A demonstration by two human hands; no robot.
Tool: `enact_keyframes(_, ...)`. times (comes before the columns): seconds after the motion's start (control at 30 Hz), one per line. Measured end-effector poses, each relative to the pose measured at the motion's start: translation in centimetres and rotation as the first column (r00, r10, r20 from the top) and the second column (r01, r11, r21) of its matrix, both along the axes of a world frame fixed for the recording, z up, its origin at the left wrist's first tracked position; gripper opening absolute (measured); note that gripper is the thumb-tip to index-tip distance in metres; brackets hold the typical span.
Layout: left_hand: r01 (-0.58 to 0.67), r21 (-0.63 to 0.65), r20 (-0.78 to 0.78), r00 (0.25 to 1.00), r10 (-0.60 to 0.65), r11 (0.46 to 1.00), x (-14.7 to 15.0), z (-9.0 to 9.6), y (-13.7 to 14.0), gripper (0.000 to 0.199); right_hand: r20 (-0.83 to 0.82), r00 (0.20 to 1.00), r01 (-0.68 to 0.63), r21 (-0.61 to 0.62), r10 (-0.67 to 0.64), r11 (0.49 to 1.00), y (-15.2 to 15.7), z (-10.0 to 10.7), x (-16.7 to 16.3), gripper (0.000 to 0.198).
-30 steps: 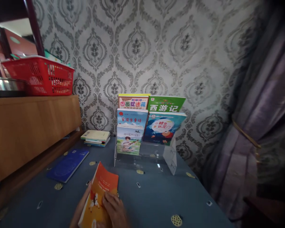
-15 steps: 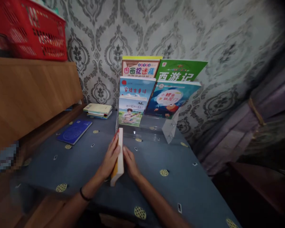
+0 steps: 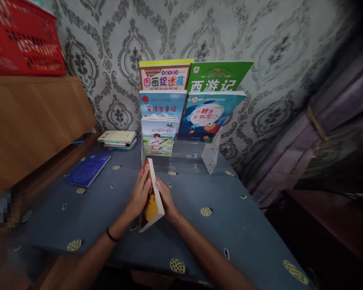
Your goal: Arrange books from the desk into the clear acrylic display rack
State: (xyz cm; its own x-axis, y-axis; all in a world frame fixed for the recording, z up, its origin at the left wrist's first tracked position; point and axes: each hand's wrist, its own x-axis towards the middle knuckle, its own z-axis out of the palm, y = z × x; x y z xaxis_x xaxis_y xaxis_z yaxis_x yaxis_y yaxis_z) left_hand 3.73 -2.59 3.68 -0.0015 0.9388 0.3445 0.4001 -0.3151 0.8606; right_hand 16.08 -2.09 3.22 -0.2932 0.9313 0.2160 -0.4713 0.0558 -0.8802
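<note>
Between my two palms stands a thick book (image 3: 152, 201) with a yellow, red and black cover, tilted on edge with its white page block toward me. My left hand (image 3: 140, 193) presses flat on the yellow cover. On the far side my right hand (image 3: 166, 197) bears against the other cover, its fingers partly hidden behind the book. Just beyond the hands is a clear acrylic book rack (image 3: 210, 159). Its lowest visible book (image 3: 158, 137) has a person with a guitar on the cover. Behind that are a blue storybook (image 3: 163, 104) and a dark blue fish book (image 3: 207, 117).
Taller in the rack are a brown-and-yellow book (image 3: 166, 74) and a green book (image 3: 220, 72). At left on the blue tablecloth (image 3: 102, 217) lie a blue book (image 3: 89, 170) and a small book stack (image 3: 117, 138). A wooden cabinet (image 3: 33, 129) holds a red basket (image 3: 27, 40).
The book in my hands has tilted, showing more of its yellow cover. My right hand has come up against it. The whole view has shifted slightly.
</note>
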Motion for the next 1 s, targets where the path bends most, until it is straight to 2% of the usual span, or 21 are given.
enact_keyframes(0.17, 0.002, -0.067, 0.049, 0.999, 0.001, 0.998, -1.3, 0.6, 4.1, 0.062, 0.041, 0.999, 0.031, -0.033, -0.029, 0.999, 0.0, -0.5, 0.1, 0.057)
enact_keyframes(0.3, 0.005, -0.124, 0.070, 0.998, 0.004, 0.992, -1.7, 0.6, 4.8, 0.061, 0.055, 0.998, 0.028, -0.022, -0.027, 0.999, 0.1, -0.9, 0.1, 0.057)
enact_keyframes(0.4, 0.019, -0.071, 0.042, 0.999, -0.016, 0.997, -1.3, 0.5, 3.5, 0.060, 0.052, 0.998, 0.024, -0.014, -0.023, 1.000, 0.2, -1.0, 0.0, 0.055)
enact_keyframes(0.53, 0.080, -0.010, -0.011, 0.997, -0.080, 0.997, -0.8, 0.6, 0.1, 0.059, 0.037, 0.999, 0.024, -0.013, -0.024, 1.000, 0.3, -1.1, 0.0, 0.053)
enact_keyframes(0.7, 0.151, 0.002, -0.036, 0.988, -0.151, 0.988, -0.8, 0.9, -4.2, 0.059, 0.025, 1.000, -0.001, -0.003, 0.001, 1.000, 0.2, -0.9, 0.0, 0.052)
enact_keyframes(0.87, 0.166, -0.023, -0.052, 0.985, -0.167, 0.986, -1.3, 0.4, -6.7, 0.058, 0.048, 0.999, -0.023, -0.052, 0.025, 0.998, 0.1, -0.6, 0.3, 0.058)
enact_keyframes(0.93, 0.181, -0.012, -0.087, 0.980, -0.181, 0.983, -1.6, -0.2, -7.4, 0.063, 0.047, 0.999, -0.013, -0.075, 0.016, 0.997, 0.2, -0.5, 0.5, 0.058)
enact_keyframes(1.0, 0.198, -0.006, -0.173, 0.965, -0.196, 0.980, -1.7, -0.7, -7.9, 0.077, 0.036, 0.999, 0.001, -0.118, 0.003, 0.993, 0.4, -0.3, 0.7, 0.058)
